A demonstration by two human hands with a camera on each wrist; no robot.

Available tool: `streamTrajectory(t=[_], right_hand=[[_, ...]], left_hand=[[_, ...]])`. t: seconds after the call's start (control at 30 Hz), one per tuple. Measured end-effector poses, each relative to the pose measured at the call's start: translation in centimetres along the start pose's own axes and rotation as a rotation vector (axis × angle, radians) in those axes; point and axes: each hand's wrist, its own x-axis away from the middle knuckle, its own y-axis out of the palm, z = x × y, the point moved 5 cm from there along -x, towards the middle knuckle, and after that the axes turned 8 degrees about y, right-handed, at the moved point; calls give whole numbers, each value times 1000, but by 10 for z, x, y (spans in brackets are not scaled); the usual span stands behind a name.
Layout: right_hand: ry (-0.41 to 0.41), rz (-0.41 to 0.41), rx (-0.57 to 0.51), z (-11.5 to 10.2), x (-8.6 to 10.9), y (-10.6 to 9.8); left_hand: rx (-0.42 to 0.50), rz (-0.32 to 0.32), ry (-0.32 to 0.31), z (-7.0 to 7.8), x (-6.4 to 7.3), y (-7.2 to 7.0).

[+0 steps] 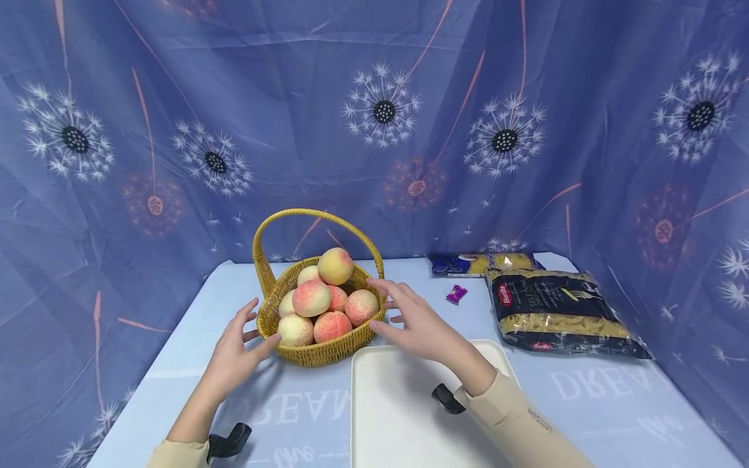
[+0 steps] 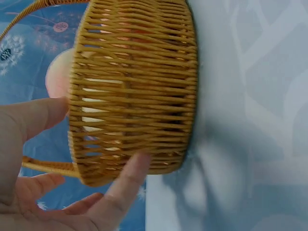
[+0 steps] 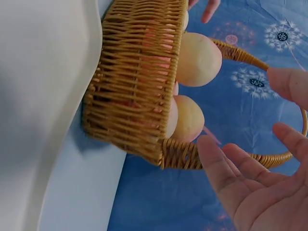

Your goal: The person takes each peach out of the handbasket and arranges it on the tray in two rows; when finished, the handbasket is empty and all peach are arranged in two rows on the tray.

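A yellow-brown wicker basket [image 1: 322,354] with a tall arched handle stands towards the back of the table, heaped with several peaches [image 1: 312,298]. My left hand [image 1: 231,361] is at the basket's left side, thumb and fingers spread. In the left wrist view, its fingertips lie close against the woven wall [image 2: 134,86]; contact is hard to tell. My right hand [image 1: 418,325] is at the right rim, fingers loosely extended. The right wrist view shows this hand [image 3: 269,197] beside the handle's base, with a fingertip close to or touching it.
A white tray [image 1: 374,422] lies in front of the basket, partly under my right forearm. Behind it to the right are a small purple wrapped candy [image 1: 456,294], a black Barilla pasta bag [image 1: 556,312] and a blue pasta packet [image 1: 462,264]. A blue dandelion curtain [image 1: 292,130] hangs behind.
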Motion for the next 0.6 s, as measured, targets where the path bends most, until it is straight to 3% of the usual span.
streamTrajectory(t=[0.27, 0.6], right_hand=[[-17, -19, -27, -10, -9, 6], [-13, -63, -62, -19, -21, 15]], left_hand=[[372, -51, -144, -16, -7, 10], [520, -43, -216, -24, -8, 16]])
